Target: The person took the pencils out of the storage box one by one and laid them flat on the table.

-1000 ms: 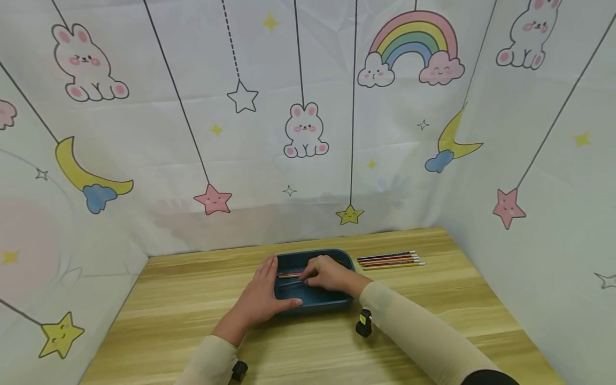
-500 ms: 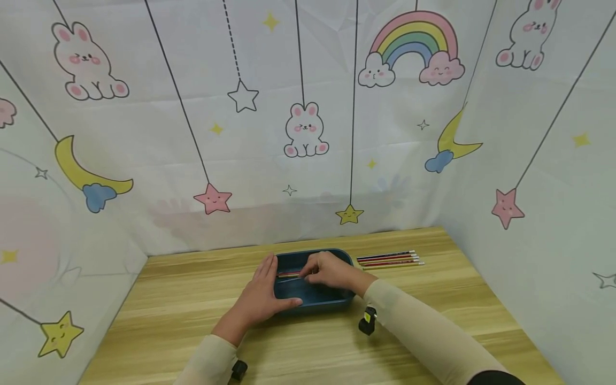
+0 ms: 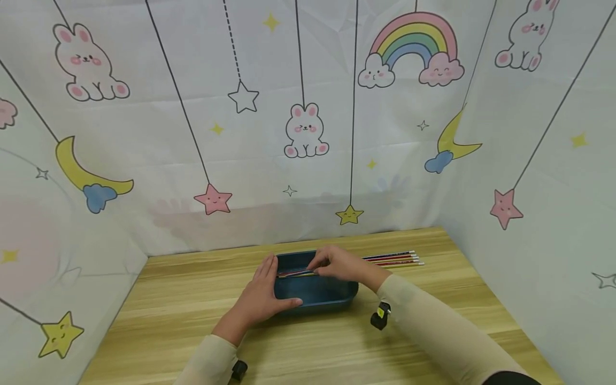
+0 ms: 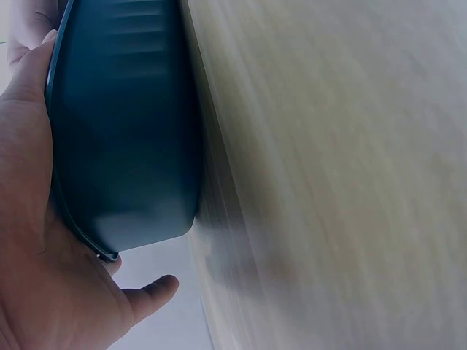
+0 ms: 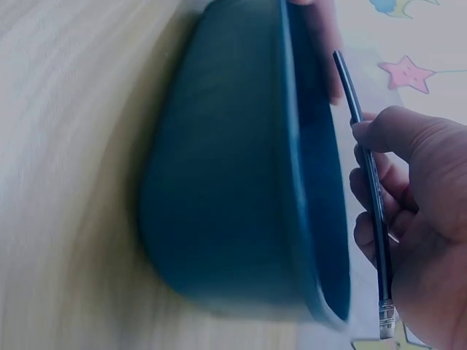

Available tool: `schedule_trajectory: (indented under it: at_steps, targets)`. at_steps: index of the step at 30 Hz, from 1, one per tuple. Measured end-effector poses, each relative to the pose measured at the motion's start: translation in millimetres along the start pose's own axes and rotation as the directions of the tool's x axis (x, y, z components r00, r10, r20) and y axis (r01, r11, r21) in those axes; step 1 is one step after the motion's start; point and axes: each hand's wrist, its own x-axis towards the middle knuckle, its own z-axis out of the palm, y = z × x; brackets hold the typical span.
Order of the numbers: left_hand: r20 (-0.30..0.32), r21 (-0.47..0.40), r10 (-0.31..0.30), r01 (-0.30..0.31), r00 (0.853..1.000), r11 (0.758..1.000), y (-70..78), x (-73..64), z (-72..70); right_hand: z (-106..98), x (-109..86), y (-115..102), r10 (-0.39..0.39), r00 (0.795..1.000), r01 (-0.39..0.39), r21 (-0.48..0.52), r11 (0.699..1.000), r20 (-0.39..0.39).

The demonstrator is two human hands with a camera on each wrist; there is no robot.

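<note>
The right grip (image 3: pixel 337 262) pinches a dark pencil (image 5: pixel 376 200) over the blue tray (image 3: pixel 315 306), long axis left-right, eraser end nearer the wrist. The left grip (image 3: pixel 260 294), fingers straight, touches the tray; the right grip partly hides other pencils (image 3: pixel 397 259) on the tabletop (image 3: pixel 168 321).

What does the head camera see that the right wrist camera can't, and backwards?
Only the head view shows the rainbow, the bunnies and the pencils lying on the table beside the box. Only the right wrist view shows the eraser end of the pencil in the right hand. Both show the table, box, right hand and left hand.
</note>
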Motion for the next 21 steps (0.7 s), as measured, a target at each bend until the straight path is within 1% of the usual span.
schedule_trajectory:
  at_steps: [4,8,12,15,21]
  targets:
    - [0.000,-0.003,-0.002,0.002,1.000,1.000,0.7,-0.4,-0.2,-14,-12.1,2,0.011,1.000,-0.012,0.030,0.999,0.009]
    - [0.002,-0.007,-0.005,0.005,1.000,1.000,1.6,-0.8,-0.9,-27,-23.8,8,0.024,1.000,-0.024,0.023,0.999,0.003]
    - [0.003,0.002,-0.005,0.005,1.000,1.000,2.2,-1.6,-1.6,-36,-35.0,14,0.023,1.000,-0.022,0.016,1.000,-0.021]
    - [-0.005,-0.005,0.007,-0.007,1.000,1.000,2.2,-2.8,-2.4,-43,-43.6,18,0.025,0.999,-0.024,0.020,1.000,-0.044]
    - [-0.008,-0.006,0.014,-0.014,1.000,1.000,2.0,-3.8,-2.1,-54,-59.3,26,0.054,0.996,-0.052,0.027,0.998,-0.068]
